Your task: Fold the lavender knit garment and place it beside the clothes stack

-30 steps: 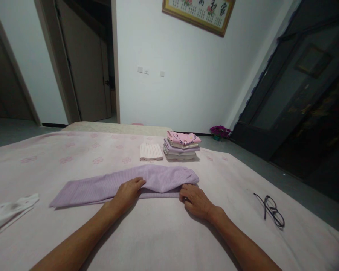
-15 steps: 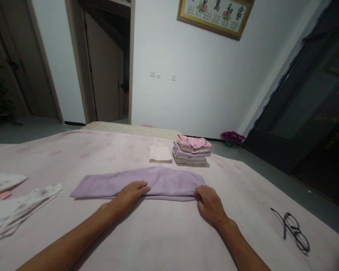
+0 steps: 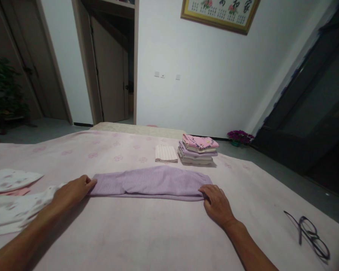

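Note:
A long folded lilac ribbed garment [image 3: 149,182] lies flat across the pink bed sheet [image 3: 147,237]. My left hand [image 3: 72,191] rests on the garment's left end, fingers curled over its edge. At the garment's right end, my right hand [image 3: 216,201] presses down on the cloth with the fingers bent. Both forearms reach in from the bottom of the view.
A stack of folded clothes [image 3: 197,148] and a folded striped cloth [image 3: 165,153] sit beyond the garment. White spotted garments [image 3: 11,203] lie at the left. Black glasses [image 3: 310,233] lie near the bed's right edge. An open doorway [image 3: 113,67] and a flower pot [image 3: 238,136] stand behind.
My left hand has slid from the garment's middle to its left end. The right hand stays at the right end. The view has turned a little to the left.

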Demonstrator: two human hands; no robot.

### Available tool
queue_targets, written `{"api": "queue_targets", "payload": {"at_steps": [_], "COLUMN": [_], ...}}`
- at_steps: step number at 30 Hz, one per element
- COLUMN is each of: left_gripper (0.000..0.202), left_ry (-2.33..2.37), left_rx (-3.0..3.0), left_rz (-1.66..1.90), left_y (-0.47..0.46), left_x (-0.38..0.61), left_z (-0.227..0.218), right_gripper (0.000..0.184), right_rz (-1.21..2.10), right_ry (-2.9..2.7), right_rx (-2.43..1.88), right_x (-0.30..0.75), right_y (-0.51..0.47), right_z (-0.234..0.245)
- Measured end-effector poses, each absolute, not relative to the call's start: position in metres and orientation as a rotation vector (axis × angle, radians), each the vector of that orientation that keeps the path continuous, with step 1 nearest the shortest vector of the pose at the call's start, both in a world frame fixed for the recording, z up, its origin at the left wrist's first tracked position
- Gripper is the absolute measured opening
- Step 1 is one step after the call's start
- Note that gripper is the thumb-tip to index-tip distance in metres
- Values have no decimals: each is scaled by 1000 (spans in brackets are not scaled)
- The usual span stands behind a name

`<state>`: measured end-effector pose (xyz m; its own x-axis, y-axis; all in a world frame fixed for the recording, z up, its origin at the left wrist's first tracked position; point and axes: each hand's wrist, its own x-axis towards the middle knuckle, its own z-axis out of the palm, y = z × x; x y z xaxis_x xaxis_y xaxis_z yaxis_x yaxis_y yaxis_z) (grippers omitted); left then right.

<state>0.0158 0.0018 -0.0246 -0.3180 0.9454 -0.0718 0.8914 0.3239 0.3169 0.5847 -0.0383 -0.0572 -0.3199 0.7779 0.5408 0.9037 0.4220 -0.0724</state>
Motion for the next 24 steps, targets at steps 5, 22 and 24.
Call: {"api": "queue_targets", "payload": {"at_steps": [5,22,24], "left_gripper": [40,38,39], "left_ry": [2324,2328,2359], "left_rx": [1686,1687,1715], "left_rz": [330,472,448], "left_y": [15,20,14], "left_x": [19,-8,-6], "left_z": [-30,-56,-55], "right_gripper": [43,17,17], "right_rz": [-383,-315,-306], "right_ry": [-2171,-2058,-2053], "right_rx": [-1407,-1551,-1544], "right_x": [583,585,587], "right_y": [-41,-41,-40], "right_z": [-55,-49,-51]}}
